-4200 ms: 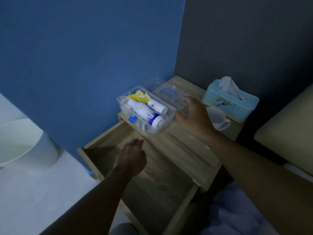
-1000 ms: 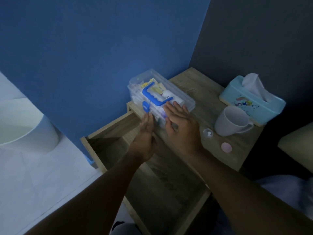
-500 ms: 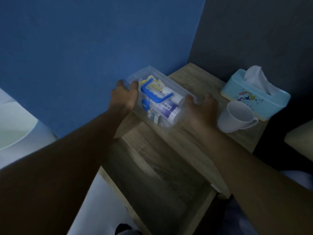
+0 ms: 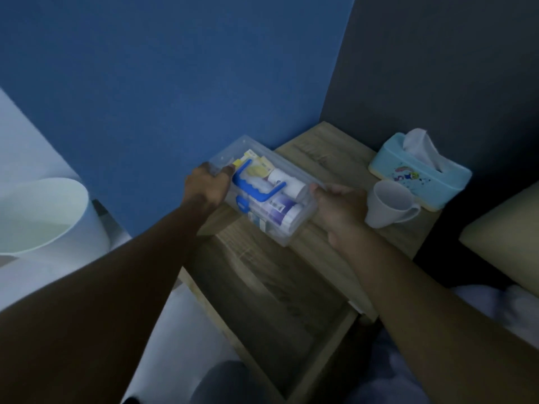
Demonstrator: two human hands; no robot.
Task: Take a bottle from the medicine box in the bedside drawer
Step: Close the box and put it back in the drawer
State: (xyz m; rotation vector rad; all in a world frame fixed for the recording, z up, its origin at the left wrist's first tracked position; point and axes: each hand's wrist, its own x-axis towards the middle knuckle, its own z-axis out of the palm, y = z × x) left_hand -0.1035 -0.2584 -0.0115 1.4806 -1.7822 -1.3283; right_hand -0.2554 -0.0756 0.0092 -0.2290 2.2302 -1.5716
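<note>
The clear plastic medicine box (image 4: 287, 231) with a blue handle on its closed lid is held tilted over the front left edge of the wooden bedside table (image 4: 326, 154), above the open drawer (image 4: 280, 304). My left hand (image 4: 208, 186) grips its far left end. My right hand (image 4: 339, 209) grips its right end. White bottles (image 4: 287, 182) and yellow packets show through the lid. The drawer is pulled out and nothing lies in its visible part.
A white mug (image 4: 389, 204) stands just right of my right hand, with a light blue tissue box (image 4: 420, 176) behind it. A white round bin (image 4: 43, 220) sits on the floor at left. A blue wall is close behind the box; a bed edge (image 4: 501, 246) lies right.
The lid went from open to shut. My hands moved from the box's front to its two ends and took hold, and the box now sits tilted and slightly nearer the drawer.
</note>
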